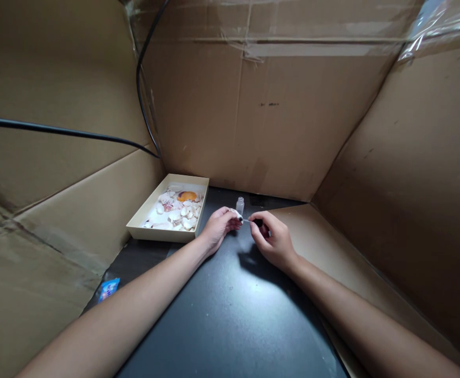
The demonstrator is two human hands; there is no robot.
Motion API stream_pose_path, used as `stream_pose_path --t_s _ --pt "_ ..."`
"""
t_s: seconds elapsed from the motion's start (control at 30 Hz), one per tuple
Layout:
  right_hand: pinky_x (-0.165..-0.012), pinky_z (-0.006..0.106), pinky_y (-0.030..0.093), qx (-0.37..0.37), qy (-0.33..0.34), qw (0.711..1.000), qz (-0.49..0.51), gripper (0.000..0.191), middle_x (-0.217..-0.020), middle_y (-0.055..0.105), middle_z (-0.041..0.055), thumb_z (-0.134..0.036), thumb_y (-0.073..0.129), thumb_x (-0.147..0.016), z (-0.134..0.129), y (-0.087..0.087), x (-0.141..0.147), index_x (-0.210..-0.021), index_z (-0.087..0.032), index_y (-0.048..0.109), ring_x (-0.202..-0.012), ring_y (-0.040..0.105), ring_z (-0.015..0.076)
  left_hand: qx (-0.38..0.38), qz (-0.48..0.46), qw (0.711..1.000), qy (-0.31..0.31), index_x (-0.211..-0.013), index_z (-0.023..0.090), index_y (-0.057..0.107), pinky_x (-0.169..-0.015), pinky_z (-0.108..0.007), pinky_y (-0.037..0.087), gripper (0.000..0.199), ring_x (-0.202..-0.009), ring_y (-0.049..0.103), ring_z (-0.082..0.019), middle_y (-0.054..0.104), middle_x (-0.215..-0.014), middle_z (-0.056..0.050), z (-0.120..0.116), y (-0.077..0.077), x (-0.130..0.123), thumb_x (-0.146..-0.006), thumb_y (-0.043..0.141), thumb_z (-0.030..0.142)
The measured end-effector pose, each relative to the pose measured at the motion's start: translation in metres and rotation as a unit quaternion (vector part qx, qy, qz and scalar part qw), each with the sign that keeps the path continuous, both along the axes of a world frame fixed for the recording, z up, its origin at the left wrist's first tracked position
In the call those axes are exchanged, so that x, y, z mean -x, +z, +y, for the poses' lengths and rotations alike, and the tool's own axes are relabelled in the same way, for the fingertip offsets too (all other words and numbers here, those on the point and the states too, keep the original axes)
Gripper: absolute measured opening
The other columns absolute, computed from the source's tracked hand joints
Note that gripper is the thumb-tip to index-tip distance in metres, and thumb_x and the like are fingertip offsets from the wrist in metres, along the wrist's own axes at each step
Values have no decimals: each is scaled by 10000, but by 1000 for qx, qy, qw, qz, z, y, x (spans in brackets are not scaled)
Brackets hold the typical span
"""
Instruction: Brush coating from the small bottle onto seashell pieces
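My left hand (pixel 220 227) is closed on a small whitish shell (pixel 236 213), with a dark spot near its right end. My right hand (pixel 272 236) pinches a thin stick (pixel 246 220), whose tip reaches the shell; a dark part shows by the fingers. Just behind the shell, a small clear bottle (pixel 240 203) stands upright with its mouth uncovered. To the left of my hands sits a cream tray (pixel 159 234) with several pale shells (pixel 186 216) and an orange one (pixel 187 196) in it.
The dark table (pixel 214 325) lies beneath my hands. Cardboard walls (pixel 277 121) rise at the back and both sides. A flat cardboard piece (pixel 312 236) lies at right. A blue packet (pixel 109 288) is by my left forearm, and a black cable (pixel 76 133) hangs at left.
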State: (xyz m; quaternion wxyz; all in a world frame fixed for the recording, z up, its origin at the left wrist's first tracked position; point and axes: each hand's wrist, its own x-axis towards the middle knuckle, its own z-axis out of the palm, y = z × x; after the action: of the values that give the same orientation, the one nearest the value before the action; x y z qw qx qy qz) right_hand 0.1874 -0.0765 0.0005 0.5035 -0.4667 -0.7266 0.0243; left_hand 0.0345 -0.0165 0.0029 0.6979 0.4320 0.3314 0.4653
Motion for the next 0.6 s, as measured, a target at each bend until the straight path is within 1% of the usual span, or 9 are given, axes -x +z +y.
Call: stream_pose_path --t_s 0.1,0.23,0.37,0.5,0.6 --pt "-540 235 375 12 -10 1000 -4 72 -723 606 -2 -218 531 -851 0 0 0 -862 -192 597 -527 447 98 0 1 1000 1 -711 133 555 -680 -247 460 148 -622 591 -100 648 -670 -9 0 0 0 -659 670 209" --pt "-539 235 374 2 -10 1000 0 94 -725 606 -2 -224 529 -854 1 0 0 -897 -190 605 -521 441 96 2 1 1000 1 -721 137 556 -684 -252 459 168 -634 600 -108 644 -666 -8 1 -1 0 -654 683 224" --pt "-537 235 371 11 -20 1000 -2 78 -701 595 -7 -230 533 -846 2 -2 -1 -862 -193 600 -516 441 98 1 -1 1000 -3 -714 137 555 -704 -261 462 169 -637 598 -108 649 -676 -14 1 -2 0 -657 686 226" --pt "-534 237 365 14 -19 1000 4 104 -689 582 -9 -235 526 -857 2 -2 -1 -903 -192 609 -516 438 101 5 1 1000 -5 -715 135 556 -692 -256 458 148 -629 597 -108 645 -664 -14 2 -1 1 -669 668 221" --pt "-531 235 355 22 -26 999 10 87 -663 556 -17 -235 526 -859 2 -2 -2 -873 -192 600 -517 431 100 0 -2 1000 -6 -710 136 552 -684 -255 458 133 -624 594 -107 641 -661 -12 2 0 1 -675 653 213"
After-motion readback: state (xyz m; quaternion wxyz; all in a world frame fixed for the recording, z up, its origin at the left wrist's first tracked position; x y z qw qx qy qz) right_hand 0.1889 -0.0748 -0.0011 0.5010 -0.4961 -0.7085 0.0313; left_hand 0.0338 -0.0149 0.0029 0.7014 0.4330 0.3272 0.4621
